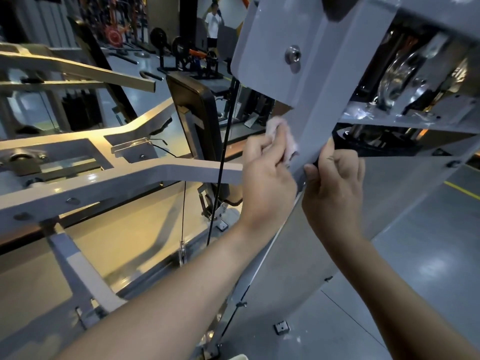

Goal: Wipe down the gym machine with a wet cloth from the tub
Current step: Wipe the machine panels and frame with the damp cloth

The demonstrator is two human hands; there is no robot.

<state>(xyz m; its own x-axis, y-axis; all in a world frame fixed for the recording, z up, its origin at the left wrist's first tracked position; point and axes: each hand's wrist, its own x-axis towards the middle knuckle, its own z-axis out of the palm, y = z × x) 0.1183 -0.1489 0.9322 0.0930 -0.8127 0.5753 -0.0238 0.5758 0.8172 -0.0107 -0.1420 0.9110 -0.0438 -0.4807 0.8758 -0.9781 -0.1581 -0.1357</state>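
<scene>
Grey-painted steel forms the gym machine (319, 94), whose slanted beam is seen close up, running from upper right down towards the near centre. A rounded plate with one bolt (293, 55) is fixed over the beam's upper part, and its lower corner ends just above the cloth (275, 125).

Edges and room: left of the beam, a black cable (222, 157) hangs near the left hand (265, 178), with a black back pad (194, 110) beyond it. A grey frame arm (181, 172) comes in from the left and passes behind that hand. Right of the beam, exposed metal hardware (397, 74) sits close above, and open grey floor (420, 242) lies below.

Fingers: the pale pink cloth is bunched in the left hand, with the fingers (259, 148) curled closed round it, and is pressed against the left face of the beam. The right hand (335, 185) is set on the beam's right edge, its fingers (329, 152) partly curled round that edge, one tip (310, 169) touching the lower rim. How far they wrap behind cannot be told.
</scene>
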